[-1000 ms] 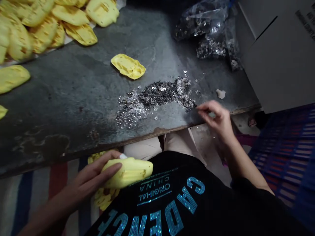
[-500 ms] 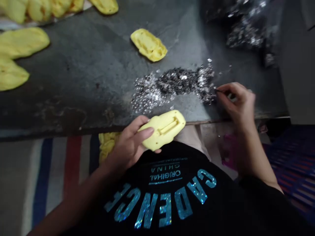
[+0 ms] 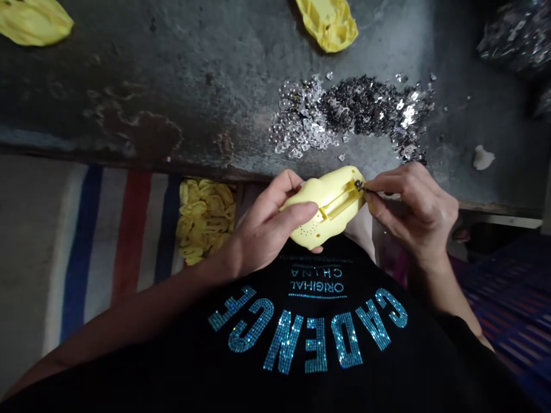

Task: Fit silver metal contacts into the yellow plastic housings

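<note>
Yellow plastic shell (image 3: pixel 328 192), one of it, sits over the person's lap just off the table edge, its long recess (image 3: pixel 342 202) facing up; take it as the dial's centre. At its 8 o'clock, the left hand (image 3: pixel 269 223) is clamped on it, thumb across the top. From 3 o'clock the right hand (image 3: pixel 415 206) has thumb and forefinger pinched together on a small metal piece (image 3: pixel 359 184), held at the recess's 2 o'clock end; whether it is one piece or more I cannot tell.

Fitting that piece looks under way but not finished, since the fingers have it in their grip; nothing metal shows at the recess's other end, though the thumb lies near it.

Outward, one heap of metal pieces (image 3: pixel 365 106), too many to count, spreads from 11 to 2 o'clock on the tabletop (image 3: pixel 206 109). One hollow-side-up shell (image 3: pixel 329 28) lies at 12, one further shell (image 3: pixel 34 23) at 10. A batch of shells (image 3: pixel 206 221), overlapping beyond counting, is at 9, beside one striped cloth (image 3: pixel 133 229); whether these are done or waiting is unclear. One white scrap (image 3: pixel 483 158) lies between 2 and 3, with bagged metal pieces (image 3: pixel 516 40) farther out at 2.
</note>
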### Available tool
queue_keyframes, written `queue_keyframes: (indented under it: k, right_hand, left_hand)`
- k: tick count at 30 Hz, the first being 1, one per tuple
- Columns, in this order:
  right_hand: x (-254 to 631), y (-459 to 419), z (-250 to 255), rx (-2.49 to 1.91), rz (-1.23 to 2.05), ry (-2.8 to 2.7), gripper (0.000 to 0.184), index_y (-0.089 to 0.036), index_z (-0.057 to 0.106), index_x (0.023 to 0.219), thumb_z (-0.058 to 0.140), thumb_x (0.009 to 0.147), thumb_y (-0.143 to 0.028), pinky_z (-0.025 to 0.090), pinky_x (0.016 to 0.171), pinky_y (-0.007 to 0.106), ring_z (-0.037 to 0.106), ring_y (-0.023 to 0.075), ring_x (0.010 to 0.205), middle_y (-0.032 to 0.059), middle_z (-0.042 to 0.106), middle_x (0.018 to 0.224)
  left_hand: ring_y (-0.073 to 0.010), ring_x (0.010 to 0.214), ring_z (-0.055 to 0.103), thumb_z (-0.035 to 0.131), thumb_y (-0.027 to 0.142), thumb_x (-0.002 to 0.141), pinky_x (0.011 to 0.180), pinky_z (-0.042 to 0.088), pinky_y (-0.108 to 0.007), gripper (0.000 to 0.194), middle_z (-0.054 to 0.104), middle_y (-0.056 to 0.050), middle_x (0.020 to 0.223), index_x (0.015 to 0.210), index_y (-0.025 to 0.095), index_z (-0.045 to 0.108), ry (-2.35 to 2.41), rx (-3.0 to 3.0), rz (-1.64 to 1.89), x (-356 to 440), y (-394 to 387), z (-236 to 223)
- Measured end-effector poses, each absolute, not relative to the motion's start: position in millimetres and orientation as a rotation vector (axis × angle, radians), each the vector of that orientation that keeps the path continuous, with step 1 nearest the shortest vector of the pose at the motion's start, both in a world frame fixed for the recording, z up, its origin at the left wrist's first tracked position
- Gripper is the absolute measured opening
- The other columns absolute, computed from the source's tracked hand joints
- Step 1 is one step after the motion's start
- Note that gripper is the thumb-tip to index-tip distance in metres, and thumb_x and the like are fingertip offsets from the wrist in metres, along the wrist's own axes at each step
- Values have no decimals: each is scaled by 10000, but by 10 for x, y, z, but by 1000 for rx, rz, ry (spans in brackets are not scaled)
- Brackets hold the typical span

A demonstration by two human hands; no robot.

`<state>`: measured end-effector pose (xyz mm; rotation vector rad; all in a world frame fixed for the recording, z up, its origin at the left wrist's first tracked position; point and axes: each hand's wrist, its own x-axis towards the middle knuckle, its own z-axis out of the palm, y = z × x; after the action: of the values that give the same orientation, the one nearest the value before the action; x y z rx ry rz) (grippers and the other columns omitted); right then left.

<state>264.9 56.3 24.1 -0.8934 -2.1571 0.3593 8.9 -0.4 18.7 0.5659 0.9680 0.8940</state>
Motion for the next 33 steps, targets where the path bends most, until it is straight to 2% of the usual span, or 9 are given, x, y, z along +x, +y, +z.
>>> queue_keyframes:
  k: [8,21,28,33]
  right_hand:
    - [2592,485,328,-913,166,-2233,259,-279,758,1193,772,1025,-83,636,812,387,758,201,871,15,831,1036]
    - [2558,398,294,-922,-41,-2265,264,-267,712,1214,798,1043,-86,620,770,353,751,185,829,7,847,999]
    - [2566,360,223,-933,-32,-2246,267,-266,748,1240,795,1044,-92,641,788,359,782,192,849,17,873,1031]
    - [2604,316,180,-966,14,-2179,365,-310,787,1322,812,1024,-102,674,758,400,813,229,860,23,892,1070]
  left_hand:
    - [-208,812,790,867,444,1022,579,740,-300,370,728,-8,1043,1095,255,557,938,659,890,25,-93,162]
    - [-211,790,783,863,471,1023,584,733,-294,365,730,-2,987,1101,259,576,1005,692,876,57,-111,202]
    - [-184,758,768,833,424,1035,578,697,-245,301,742,3,964,1094,259,588,1010,718,890,67,-107,192]
    - [-220,798,792,820,413,1040,602,729,-309,283,755,-21,1018,1114,257,596,990,681,873,43,-107,194]
